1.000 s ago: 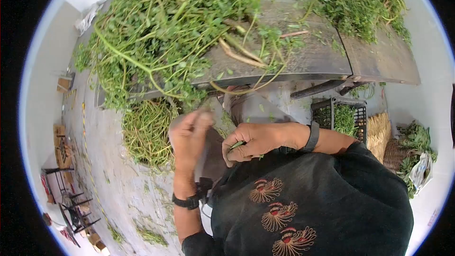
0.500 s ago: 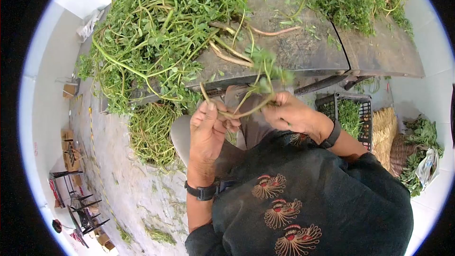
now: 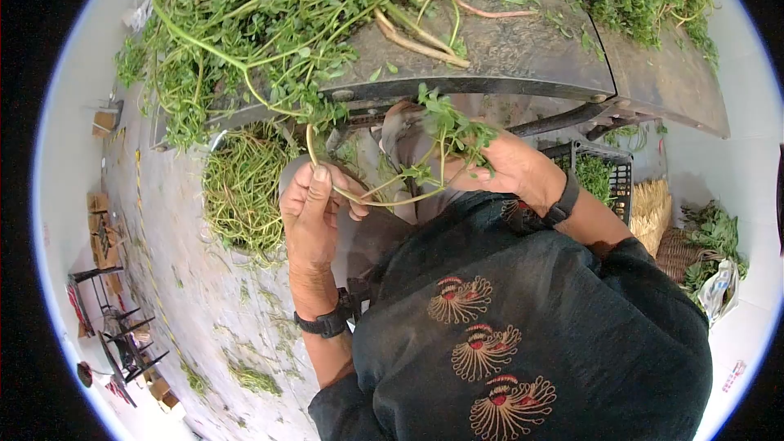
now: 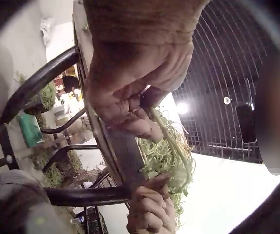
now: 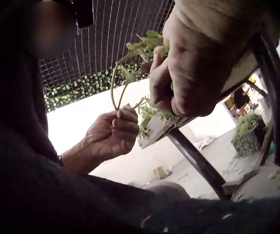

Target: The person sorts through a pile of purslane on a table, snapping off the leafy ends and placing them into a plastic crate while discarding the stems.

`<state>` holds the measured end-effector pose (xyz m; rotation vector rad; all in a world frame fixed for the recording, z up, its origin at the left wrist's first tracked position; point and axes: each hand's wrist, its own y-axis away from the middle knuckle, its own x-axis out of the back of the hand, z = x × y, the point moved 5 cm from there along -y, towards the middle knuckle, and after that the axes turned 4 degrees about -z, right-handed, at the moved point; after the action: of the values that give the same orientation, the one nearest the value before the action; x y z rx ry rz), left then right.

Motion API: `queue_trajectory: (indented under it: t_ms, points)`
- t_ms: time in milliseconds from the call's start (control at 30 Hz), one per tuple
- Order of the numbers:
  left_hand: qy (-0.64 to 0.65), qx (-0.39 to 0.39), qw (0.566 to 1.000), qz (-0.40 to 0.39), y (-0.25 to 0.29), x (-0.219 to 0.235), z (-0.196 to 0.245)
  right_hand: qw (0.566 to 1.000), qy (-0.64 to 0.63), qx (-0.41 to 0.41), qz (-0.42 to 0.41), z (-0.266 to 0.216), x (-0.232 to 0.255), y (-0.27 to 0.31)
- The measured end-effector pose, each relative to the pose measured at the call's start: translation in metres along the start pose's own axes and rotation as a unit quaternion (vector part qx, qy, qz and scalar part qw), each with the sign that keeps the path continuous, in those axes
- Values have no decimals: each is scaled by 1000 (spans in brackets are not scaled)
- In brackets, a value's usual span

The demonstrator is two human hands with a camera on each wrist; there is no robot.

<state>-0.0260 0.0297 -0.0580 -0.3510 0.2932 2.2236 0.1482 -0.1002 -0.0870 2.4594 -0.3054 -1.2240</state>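
In the head view, the left hand (image 3: 314, 208) pinches one end of a long green-brown stem (image 3: 392, 202) between thumb and fingers. The stem bows across to the right hand (image 3: 518, 165), and its leafy shoots (image 3: 445, 129) partly cover that hand's fingers. In the right wrist view, the right hand (image 5: 191, 70) is curled with bits of green between its fingers, and the left hand (image 5: 113, 134) grips the stem lower down. The left wrist view has the left hand (image 4: 135, 87) over the stem (image 4: 171, 141), with the right hand (image 4: 152, 209) below.
A large heap of leafy stems (image 3: 245, 24) covers the left of the table (image 3: 523, 49), with another heap (image 3: 637, 0) at the right. Below are a pile of bare stems (image 3: 249, 188), a black crate (image 3: 622, 184) and a straw bundle (image 3: 649, 212). Scraps litter the floor (image 3: 196, 278).
One second ago no long stem spanned the hands; half a second ago both held it. Since then the hands have spread apart, and the leafy shoots lie in front of the right hand.
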Motion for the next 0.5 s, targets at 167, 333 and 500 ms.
queue_trajectory:
  t_ms: [167,333,500]
  points:
    - [-23,-28,999,-8,4,10,2,990,-41,-68,-113,34,-1,-33]
    - [-89,-28,994,65,8,20,3,906,214,134,-339,14,-52,-19]
    - [113,-14,985,129,5,14,-11,961,244,30,-128,15,-39,-29]
